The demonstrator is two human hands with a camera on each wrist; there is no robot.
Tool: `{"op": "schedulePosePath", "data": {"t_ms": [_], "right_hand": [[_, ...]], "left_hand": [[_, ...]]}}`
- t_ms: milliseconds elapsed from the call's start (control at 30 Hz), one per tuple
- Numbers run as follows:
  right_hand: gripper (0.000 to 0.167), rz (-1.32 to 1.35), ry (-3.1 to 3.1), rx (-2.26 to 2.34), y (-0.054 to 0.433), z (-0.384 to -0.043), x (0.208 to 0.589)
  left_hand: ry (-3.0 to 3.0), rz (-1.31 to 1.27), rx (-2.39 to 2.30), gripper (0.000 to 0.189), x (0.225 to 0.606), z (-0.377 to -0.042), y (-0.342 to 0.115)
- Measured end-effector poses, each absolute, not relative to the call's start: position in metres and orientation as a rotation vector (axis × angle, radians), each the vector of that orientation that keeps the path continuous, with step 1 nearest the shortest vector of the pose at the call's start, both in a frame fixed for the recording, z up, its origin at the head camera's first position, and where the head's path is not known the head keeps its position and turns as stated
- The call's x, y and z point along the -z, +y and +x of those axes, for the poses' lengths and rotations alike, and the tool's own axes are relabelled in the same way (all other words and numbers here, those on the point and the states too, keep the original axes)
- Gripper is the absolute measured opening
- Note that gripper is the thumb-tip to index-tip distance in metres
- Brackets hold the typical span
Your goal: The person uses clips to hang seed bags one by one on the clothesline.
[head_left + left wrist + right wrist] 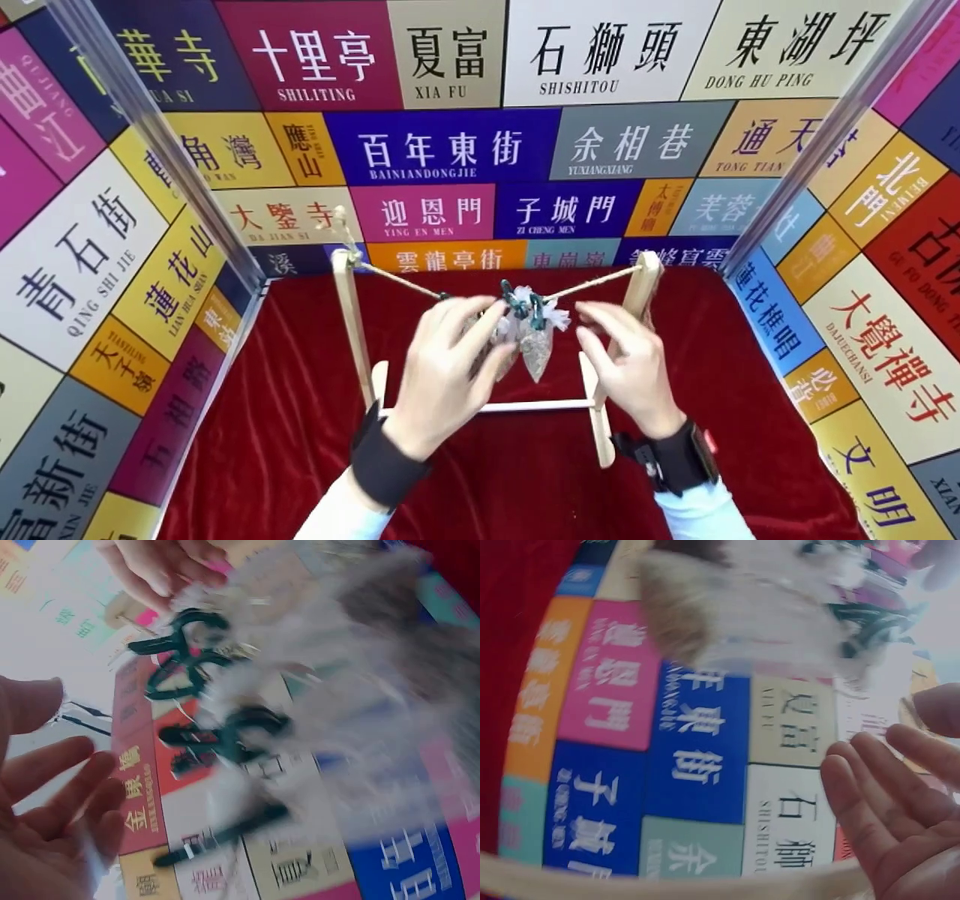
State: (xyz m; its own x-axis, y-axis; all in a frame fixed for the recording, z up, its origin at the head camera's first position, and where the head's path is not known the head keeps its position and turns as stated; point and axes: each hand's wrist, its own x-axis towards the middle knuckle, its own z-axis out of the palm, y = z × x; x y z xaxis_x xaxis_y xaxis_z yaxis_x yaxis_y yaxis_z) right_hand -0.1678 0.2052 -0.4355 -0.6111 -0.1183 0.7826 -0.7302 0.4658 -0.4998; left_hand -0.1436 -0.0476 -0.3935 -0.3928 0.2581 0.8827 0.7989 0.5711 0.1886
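Several clear plastic bags [535, 352] with grey-brown contents hang from a thin rope [600, 286], each gathered at the top near dark green clips [536, 311]. My left hand [446, 364] is in front of the bags in the head view and hides some of them. The left wrist view shows its fingers [56, 772] loosely bent beside the row of clips, with nothing in them. To the right of the bags is my right hand [626, 356], near the right post, its fingers [870, 787] relaxed and holding nothing.
The rope runs between two upright posts [352, 322] of a wooden stand, joined low down by a crossbar [536, 406]. Dark red cloth [517, 472] lies under the stand. Panels of coloured signs [450, 146] enclose the back and both sides.
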Motion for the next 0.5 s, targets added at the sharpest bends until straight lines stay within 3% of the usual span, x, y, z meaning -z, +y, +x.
{"op": "schedulePosePath", "data": {"t_ms": [500], "right_hand": [[0.055,0.681,-2.150,-0.705,0.215,-0.143,0.578]], "left_hand": [[-1.853,-0.467,0.616,0.054,0.502,-0.122,-0.098]]}}
